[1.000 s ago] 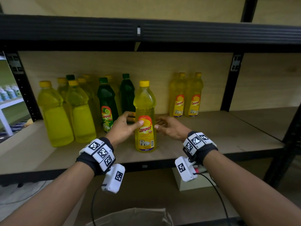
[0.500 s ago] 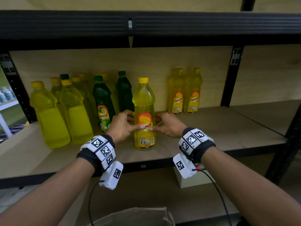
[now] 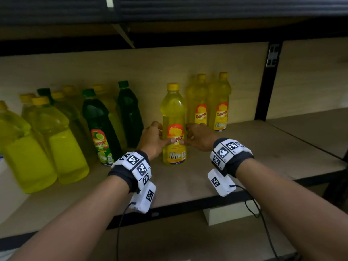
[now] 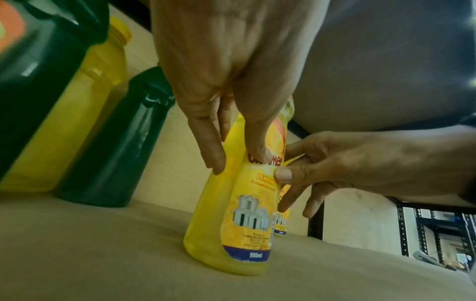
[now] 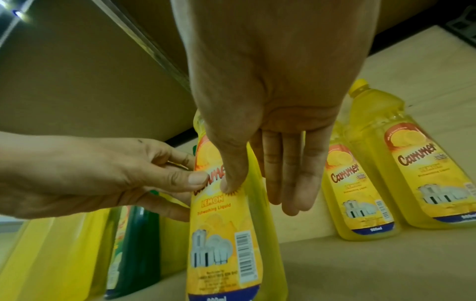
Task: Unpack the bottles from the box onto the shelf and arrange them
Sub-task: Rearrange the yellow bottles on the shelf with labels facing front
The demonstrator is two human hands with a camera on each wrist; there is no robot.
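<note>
A yellow Cammer lemon bottle point(image 3: 174, 117) stands upright on the wooden shelf point(image 3: 263, 153). My left hand point(image 3: 156, 138) grips its left side, with the thumb on the label. My right hand point(image 3: 197, 137) grips the right side, its thumb also on the label. In the left wrist view my left hand point(image 4: 231, 122) holds the bottle point(image 4: 231, 234) from above, and the right hand point(image 4: 347, 167) comes in from the right. The right wrist view has my right hand point(image 5: 257, 101) on the bottle point(image 5: 221, 234) and the left hand point(image 5: 103, 175) wrapping its other side. The box is out of sight.
Two more yellow Cammer bottles point(image 3: 219, 108) stand at the back right, close behind the held one. Green bottles point(image 3: 99, 127) and big yellow bottles point(image 3: 62, 146) fill the left of the shelf. A black upright post point(image 3: 267, 81) bounds the bay, and the upper shelf beam point(image 3: 188, 10) hangs low.
Both hands have closed in on the bottle until the thumbs almost meet on the label. The bottle now stands further back, nearer the two yellow bottles. My view has moved closer.
</note>
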